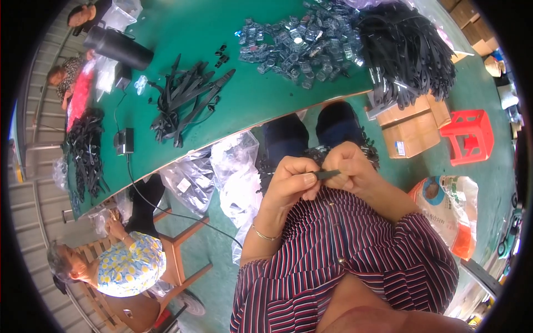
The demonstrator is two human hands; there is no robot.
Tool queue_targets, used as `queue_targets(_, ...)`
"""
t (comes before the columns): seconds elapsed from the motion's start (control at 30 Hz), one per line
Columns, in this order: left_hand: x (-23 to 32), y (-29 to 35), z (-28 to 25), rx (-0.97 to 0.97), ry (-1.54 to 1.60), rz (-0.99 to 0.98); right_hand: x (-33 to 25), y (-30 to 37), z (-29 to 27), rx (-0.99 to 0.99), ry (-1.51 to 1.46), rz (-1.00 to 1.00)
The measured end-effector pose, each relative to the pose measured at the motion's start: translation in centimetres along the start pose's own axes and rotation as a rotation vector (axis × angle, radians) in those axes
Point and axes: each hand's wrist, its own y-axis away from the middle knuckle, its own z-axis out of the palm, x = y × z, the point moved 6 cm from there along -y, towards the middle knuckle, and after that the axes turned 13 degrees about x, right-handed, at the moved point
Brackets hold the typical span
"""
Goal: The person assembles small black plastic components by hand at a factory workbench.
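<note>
In front of my body, above my lap, a short black strap [326, 174] runs between my two hands. My left hand [293, 180] pinches one end between thumb and fingers. The other end is gripped by my right hand [352, 168], whose fingers curl over it and hide part of it. Small black pieces [363, 145] lie across my thighs just beyond the hands.
On the green table [183, 33] are loose black straps [183, 100], a heap of clear plastic pieces [305, 47] and a large strap pile [408, 50]. A cardboard box [411, 130], red stool [471, 137] and sack [449, 208] stand right. A seated person [130, 263] works left.
</note>
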Motion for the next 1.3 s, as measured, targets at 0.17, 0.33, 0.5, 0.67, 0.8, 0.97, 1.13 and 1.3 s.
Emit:
queue_targets(0.17,0.4,0.0,-0.6,0.226,-0.329,-0.062,-3.2,-0.7,-0.1,0.123,0.985,-0.443)
queue_targets(0.33,0.9,0.0,0.0,0.246,-0.344,-0.033,-4.3,-0.7,0.8,0.019,1.244,-0.626)
queue_targets(0.5,1.2,-0.2,-0.7,0.139,-0.515,0.039,-4.4,-0.7,-0.5,0.043,1.2,-0.566)
queue_targets(0.67,1.0,-0.8,-0.1,0.069,-0.408,-0.023,-4.2,-0.4,-1.7,0.136,0.876,-0.357)
queue_targets(0.8,1.0,-1.0,0.3,0.047,-0.472,-0.068,-4.6,0.0,-2.0,0.156,0.824,-0.308)
queue_targets(0.97,2.7,-0.1,0.4,0.014,-0.846,-0.048,-8.0,2.0,-1.1,0.169,1.435,-0.508)
queue_targets(1.13,1.4,1.1,-3.6,-0.095,-1.416,-0.176,-7.3,4.4,-5.3,0.206,1.429,-0.281)
queue_targets(1.3,-2.7,1.8,-8.3,-0.103,-1.517,-0.126,-3.4,5.3,-8.1,-0.014,1.969,-0.342)
